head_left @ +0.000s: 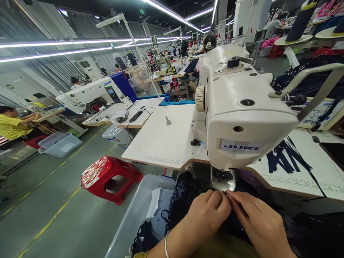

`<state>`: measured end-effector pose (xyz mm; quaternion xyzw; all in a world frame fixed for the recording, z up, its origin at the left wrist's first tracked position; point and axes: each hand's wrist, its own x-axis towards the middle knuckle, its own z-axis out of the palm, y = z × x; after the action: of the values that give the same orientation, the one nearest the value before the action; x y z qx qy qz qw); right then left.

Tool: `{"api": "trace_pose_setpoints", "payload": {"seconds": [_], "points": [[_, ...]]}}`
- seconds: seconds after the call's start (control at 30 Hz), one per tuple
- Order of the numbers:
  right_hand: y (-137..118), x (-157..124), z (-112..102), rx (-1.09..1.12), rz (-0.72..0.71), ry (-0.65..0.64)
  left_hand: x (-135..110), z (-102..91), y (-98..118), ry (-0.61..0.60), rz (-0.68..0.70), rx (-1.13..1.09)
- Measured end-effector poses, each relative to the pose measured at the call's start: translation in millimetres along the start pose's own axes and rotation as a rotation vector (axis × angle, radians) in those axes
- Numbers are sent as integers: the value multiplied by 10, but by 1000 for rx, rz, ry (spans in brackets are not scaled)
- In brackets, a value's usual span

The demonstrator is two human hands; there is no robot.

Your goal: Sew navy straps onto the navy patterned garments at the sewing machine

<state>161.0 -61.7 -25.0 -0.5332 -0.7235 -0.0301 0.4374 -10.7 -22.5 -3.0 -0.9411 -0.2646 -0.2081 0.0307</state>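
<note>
My left hand point(205, 215) and my right hand point(256, 222) meet fingertip to fingertip just under the head of a white Juki sewing machine point(236, 107). Both pinch dark navy patterned fabric point(182, 200) close to the machine's metal arm end point(223, 181). The fabric runs under my hands and down into a clear bin. A thin bangle sits on my left wrist.
A clear plastic bin point(139, 215) with dark fabric stands at my left knee. A red plastic stool point(110, 177) is on the grey floor beyond it. The white work table point(166, 138) carries navy strips point(285, 157) at right. Other machines and workers fill the hall.
</note>
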Motion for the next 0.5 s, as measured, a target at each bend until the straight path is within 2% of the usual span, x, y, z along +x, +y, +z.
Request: {"api": "trace_pose_setpoints", "payload": {"seconds": [0.17, 0.23, 0.43, 0.5], "points": [[77, -11, -69, 257, 99, -201, -10, 35, 51, 12, -170, -26], [104, -2, -109, 296, 162, -249, -7, 52, 59, 41, -192, -9], [110, -9, -89, 227, 176, -171, 37, 15, 64, 47, -140, -77], [82, -21, -70, 202, 256, -129, 43, 19, 82, 38, -162, -82]]}}
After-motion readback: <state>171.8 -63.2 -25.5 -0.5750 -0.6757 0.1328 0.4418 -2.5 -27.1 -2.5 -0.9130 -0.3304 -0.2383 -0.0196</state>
